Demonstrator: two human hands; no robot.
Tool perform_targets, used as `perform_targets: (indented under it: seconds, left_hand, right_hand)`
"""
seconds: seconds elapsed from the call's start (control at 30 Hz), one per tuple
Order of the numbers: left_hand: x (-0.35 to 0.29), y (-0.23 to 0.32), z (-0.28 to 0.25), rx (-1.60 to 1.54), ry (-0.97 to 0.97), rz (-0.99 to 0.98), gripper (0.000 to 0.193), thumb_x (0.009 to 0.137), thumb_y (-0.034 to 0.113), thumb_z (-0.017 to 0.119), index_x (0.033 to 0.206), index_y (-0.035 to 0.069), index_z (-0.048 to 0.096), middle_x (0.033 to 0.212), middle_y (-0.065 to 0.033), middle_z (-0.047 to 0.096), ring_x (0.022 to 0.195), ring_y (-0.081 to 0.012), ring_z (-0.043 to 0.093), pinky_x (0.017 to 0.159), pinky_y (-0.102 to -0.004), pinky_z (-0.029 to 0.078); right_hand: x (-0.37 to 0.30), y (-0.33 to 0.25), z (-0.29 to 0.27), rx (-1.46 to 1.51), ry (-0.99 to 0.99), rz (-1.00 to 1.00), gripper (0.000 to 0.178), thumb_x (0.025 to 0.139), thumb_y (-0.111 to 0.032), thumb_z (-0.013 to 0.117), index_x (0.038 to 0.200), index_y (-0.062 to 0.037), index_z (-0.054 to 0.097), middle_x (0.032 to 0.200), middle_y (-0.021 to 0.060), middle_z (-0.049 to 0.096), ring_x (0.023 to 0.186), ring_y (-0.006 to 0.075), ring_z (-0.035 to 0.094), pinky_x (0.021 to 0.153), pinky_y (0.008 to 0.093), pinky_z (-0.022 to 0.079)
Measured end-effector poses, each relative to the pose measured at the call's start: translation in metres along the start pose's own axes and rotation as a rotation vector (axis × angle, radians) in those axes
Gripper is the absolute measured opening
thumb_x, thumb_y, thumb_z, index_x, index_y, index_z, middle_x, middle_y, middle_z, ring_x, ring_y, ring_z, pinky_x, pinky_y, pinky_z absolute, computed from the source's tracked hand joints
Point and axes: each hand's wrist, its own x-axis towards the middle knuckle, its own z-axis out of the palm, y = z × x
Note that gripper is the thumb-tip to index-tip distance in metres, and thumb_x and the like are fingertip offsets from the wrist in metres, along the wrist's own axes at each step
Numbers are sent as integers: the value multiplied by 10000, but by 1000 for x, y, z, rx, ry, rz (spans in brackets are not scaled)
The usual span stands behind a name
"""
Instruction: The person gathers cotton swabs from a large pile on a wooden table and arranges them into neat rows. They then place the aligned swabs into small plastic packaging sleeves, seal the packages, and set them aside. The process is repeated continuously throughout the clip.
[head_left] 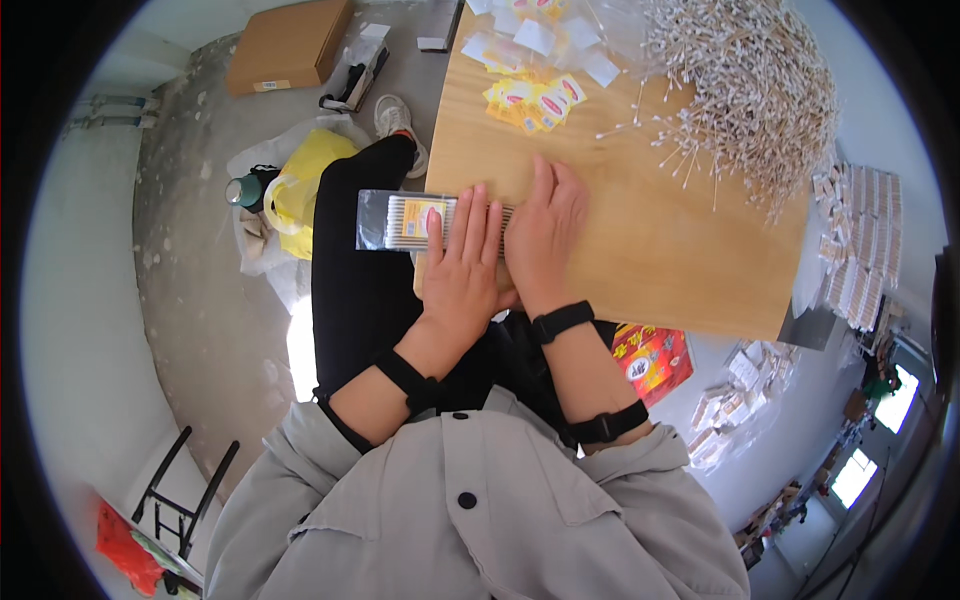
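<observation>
A clear plastic packet of cotton swabs point(396, 220) lies at the table's left edge, its left end reaching out past the edge. Inside it, a yellow and white card point(422, 218) with a red mark rests over the swabs. My left hand point(462, 262) is laid flat across the packet, fingers outstretched, hiding its middle. At the packet's right end my right hand point(545, 235) stands on its side, fingers extended and close together. Its palm side and the packet's end are partly hidden. Farther up the table are several loose yellow cards point(535, 103).
A large heap of loose cotton swabs point(750, 90) covers the table's point(660, 260) far right. Clear bags point(535, 38) lie at the far edge. Stacked swab packets point(862, 235) stand beyond the right side. A yellow bag point(305, 185) and a cardboard box point(287, 45) are on the floor at left.
</observation>
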Motion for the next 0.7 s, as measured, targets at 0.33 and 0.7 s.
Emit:
perform_targets:
  seconds: [0.33, 0.7]
  left_hand:
    - [4, -37, -45, -17, 4, -33, 822, 790, 275, 748, 1465, 3, 365, 1579, -196, 233, 1491, -351, 165, 1163, -587, 144]
    - [-8, -18, -19, 52, -61, 97, 940, 780, 506, 685, 1505, 36, 315, 1596, -133, 248, 1497, -257, 189, 1178, -547, 129]
  right_hand:
    - [1, 7, 11, -34, 43, 12, 371, 899, -50, 527, 1269, -24, 521, 1193, 157, 474, 1234, 346, 445, 1102, 545, 310]
    - [2, 3, 6, 6, 16, -11, 369, 901, -63, 532, 1268, -30, 526, 1198, 144, 475, 1256, 340, 429, 1122, 529, 290]
